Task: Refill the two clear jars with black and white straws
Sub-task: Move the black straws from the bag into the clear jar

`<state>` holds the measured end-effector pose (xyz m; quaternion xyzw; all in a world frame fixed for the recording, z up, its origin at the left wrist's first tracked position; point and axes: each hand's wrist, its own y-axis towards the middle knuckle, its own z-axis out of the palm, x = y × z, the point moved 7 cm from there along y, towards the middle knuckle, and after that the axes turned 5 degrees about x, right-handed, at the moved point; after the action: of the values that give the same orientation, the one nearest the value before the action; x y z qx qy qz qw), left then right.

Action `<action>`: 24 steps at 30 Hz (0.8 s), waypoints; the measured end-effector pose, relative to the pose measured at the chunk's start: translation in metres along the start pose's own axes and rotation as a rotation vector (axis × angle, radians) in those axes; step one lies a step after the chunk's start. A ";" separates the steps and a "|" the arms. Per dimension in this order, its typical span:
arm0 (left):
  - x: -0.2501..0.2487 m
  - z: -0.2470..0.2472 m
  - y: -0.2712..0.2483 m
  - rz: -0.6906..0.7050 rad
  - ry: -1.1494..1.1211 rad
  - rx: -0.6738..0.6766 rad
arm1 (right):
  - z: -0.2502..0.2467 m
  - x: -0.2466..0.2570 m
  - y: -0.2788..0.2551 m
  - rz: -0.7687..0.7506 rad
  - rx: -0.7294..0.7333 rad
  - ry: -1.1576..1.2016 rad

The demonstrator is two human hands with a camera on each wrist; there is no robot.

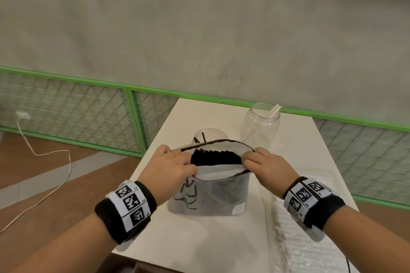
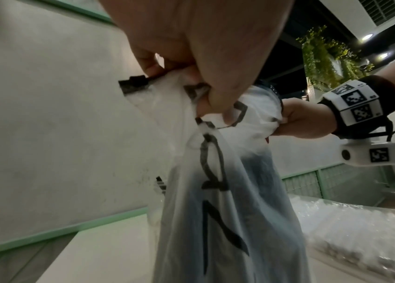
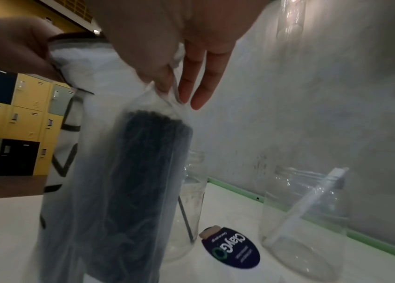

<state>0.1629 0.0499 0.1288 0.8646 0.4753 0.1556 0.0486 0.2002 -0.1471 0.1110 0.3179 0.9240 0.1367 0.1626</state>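
A translucent plastic bag (image 1: 219,197) stands on the white table (image 1: 199,239), its mouth spread wide over a bundle of black straws (image 1: 215,157). My left hand (image 1: 175,162) pinches the bag's left rim (image 2: 191,90). My right hand (image 1: 264,164) pinches the right rim, with thumb and forefinger on the plastic (image 3: 167,84) and the other fingers straight. Behind the bag stands a clear jar (image 1: 210,134) with a few black straws. Further right is a second clear jar (image 1: 261,126) holding one white straw (image 3: 312,203).
A pack of white straws in clear wrap (image 1: 310,239) lies along the table's right side. A dark round sticker (image 3: 232,249) sits on the table between the jars. A green mesh fence (image 1: 88,106) and a grey wall stand behind the table.
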 end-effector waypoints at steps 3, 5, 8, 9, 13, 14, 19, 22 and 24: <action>-0.008 0.007 -0.007 0.017 -0.021 -0.047 | 0.010 0.008 -0.012 0.015 0.014 0.086; -0.012 0.012 -0.010 0.025 -0.027 -0.034 | 0.019 0.011 -0.017 0.052 0.027 0.138; -0.019 0.019 -0.013 -0.015 -0.049 0.075 | 0.024 0.013 -0.015 0.084 -0.005 0.121; -0.022 0.021 -0.015 -0.018 -0.088 0.135 | 0.023 0.015 -0.014 0.071 -0.029 0.115; -0.022 0.008 -0.013 -0.093 -0.278 0.169 | 0.021 0.022 -0.014 0.063 -0.091 0.171; -0.020 -0.003 -0.009 -0.103 -0.292 0.073 | 0.022 0.021 -0.016 0.078 -0.104 0.201; -0.025 0.005 0.017 -0.122 -0.233 0.082 | 0.020 0.024 -0.018 0.037 -0.156 0.260; -0.036 0.044 0.027 -0.135 -0.204 0.260 | 0.019 0.027 -0.022 0.012 -0.170 0.290; -0.041 0.060 0.030 -0.168 -0.233 0.282 | 0.019 0.031 -0.026 0.000 -0.170 0.305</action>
<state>0.1855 0.0033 0.0698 0.8323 0.5540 -0.0183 -0.0053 0.1698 -0.1444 0.0777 0.2785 0.9231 0.2611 0.0466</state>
